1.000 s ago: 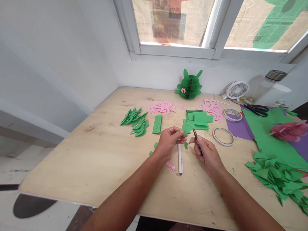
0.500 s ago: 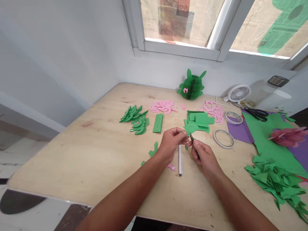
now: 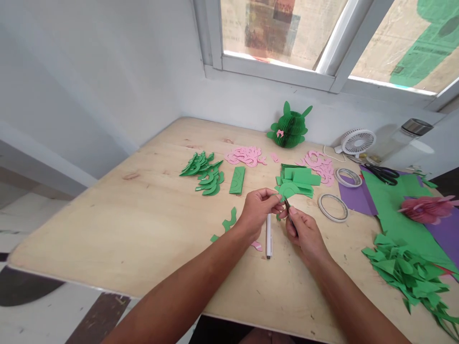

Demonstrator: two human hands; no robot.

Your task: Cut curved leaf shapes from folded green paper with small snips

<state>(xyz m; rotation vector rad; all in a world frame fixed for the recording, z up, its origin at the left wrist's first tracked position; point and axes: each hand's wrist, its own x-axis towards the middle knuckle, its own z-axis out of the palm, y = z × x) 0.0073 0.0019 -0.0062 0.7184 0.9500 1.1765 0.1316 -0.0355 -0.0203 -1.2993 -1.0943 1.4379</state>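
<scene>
Hands (image 3: pixel 259 210) hold green paper (image 3: pixel 288 189), dark tool (image 3: pixel 288 207); window newsprint (image 3: pixel 309 40) illegible

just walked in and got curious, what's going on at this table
The person's left hand holds a curved green paper piece, while the right hand holds a slim, dark, pointed tool, its tip at or very near the paper's edge. A slim white pen lies on the pale wooden table. Beyond the hands are folded green paper strips and a round, pleated green paper figure.
</scene>
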